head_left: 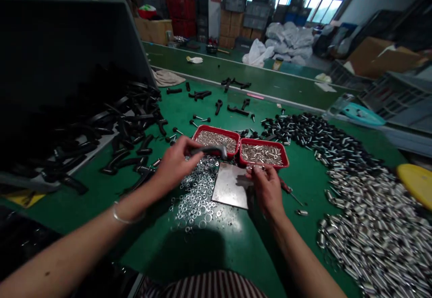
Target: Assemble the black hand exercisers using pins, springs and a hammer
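Observation:
My left hand [178,160] is closed round one end of a black curved handle [212,150], whose other end points right above a metal plate [231,185]. To the right of the plate, my right hand [268,187] pinches a small shiny metal part [257,167], perhaps a spring; the fingers partly cover it. Two red trays, one on the left [218,129] and one on the right [265,142], stand just beyond my hands, filled with small metal pieces. Loose washers [199,194] lie scattered left of the plate. A screwdriver [286,187] rests beside my right hand.
A grey crate [137,23] on its side spills black handles [131,118] at left. Black-headed bolts [303,129] and a heap of metal sleeves [378,226] cover the right side. A yellow lid [416,183] lies at the right edge. Beyond runs a green conveyor belt [283,86].

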The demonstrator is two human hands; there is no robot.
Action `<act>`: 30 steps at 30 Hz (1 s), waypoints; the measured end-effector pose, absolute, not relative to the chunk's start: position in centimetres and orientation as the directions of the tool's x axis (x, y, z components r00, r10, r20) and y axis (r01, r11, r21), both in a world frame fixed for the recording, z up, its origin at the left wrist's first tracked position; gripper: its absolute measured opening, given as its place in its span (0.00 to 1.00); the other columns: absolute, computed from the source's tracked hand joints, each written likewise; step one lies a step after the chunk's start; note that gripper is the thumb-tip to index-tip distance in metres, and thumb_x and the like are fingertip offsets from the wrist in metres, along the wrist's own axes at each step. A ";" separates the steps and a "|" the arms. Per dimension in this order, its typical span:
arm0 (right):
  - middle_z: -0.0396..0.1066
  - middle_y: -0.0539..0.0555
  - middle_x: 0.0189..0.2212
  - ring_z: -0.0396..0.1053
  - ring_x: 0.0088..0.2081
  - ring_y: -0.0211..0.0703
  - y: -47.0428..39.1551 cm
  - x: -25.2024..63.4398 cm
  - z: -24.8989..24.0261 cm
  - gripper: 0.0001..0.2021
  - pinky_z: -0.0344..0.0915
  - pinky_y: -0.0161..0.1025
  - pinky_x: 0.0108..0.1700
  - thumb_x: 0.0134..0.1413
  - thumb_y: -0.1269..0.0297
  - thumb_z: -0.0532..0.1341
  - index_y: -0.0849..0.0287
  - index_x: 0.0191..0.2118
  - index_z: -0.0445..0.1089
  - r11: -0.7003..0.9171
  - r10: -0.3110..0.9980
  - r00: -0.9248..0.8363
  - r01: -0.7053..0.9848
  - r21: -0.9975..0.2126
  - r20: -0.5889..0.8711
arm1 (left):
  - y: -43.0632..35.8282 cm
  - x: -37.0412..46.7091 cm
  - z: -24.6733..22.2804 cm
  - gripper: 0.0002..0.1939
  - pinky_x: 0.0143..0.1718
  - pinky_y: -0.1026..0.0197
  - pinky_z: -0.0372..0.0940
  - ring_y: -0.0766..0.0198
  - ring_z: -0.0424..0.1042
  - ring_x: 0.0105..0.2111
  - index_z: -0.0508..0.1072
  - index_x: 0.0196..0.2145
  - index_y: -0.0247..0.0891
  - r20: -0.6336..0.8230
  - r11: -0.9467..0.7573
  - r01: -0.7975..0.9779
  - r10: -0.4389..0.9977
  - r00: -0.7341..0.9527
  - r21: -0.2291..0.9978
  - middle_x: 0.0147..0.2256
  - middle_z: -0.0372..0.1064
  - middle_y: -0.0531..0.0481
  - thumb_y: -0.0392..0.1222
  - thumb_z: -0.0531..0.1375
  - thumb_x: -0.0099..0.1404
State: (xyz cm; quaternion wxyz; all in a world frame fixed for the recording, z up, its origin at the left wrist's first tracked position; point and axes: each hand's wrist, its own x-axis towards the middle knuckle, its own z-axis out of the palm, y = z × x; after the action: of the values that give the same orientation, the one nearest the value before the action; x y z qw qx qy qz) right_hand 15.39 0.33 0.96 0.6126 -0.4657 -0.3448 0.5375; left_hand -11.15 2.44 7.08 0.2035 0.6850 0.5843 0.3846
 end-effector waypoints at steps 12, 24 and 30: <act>0.74 0.50 0.38 0.75 0.37 0.41 -3.2 14.3 1.1 0.11 0.72 0.40 0.41 0.56 0.59 0.66 0.53 0.43 0.68 0.040 0.996 0.085 -0.241 -0.970 0.020 | -5.8 -1.2 0.5 0.23 0.35 0.60 0.68 0.64 0.74 0.32 0.62 0.55 0.40 -0.185 0.259 0.024 0.619 0.763 0.965 0.38 0.71 0.48 0.38 0.60 0.64; 0.76 0.53 0.41 0.76 0.37 0.42 -5.4 16.2 0.4 0.13 0.72 0.43 0.45 0.56 0.57 0.66 0.53 0.44 0.67 -0.046 0.993 0.102 -0.196 -0.979 -0.067 | -3.2 -1.8 -0.1 0.21 0.37 0.63 0.61 0.65 0.67 0.35 0.64 0.49 0.42 -0.102 0.101 0.010 0.984 0.150 0.995 0.39 0.66 0.52 0.33 0.58 0.57; 0.75 0.52 0.40 0.75 0.39 0.43 -5.6 13.7 0.3 0.11 0.72 0.43 0.46 0.58 0.57 0.64 0.53 0.44 0.66 0.007 0.992 0.126 -0.189 -0.982 -0.017 | -4.0 0.4 -0.9 0.22 0.35 0.63 0.62 0.66 0.68 0.31 0.61 0.51 0.43 -0.165 0.165 -0.052 0.986 -0.007 0.985 0.35 0.66 0.54 0.33 0.57 0.59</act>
State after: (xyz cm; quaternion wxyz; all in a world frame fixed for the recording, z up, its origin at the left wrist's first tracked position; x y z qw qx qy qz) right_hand 13.71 -5.63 0.35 0.5748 -0.4824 -0.4161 0.5136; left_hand 0.41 -4.02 -0.89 0.5496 0.4410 0.5294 0.4724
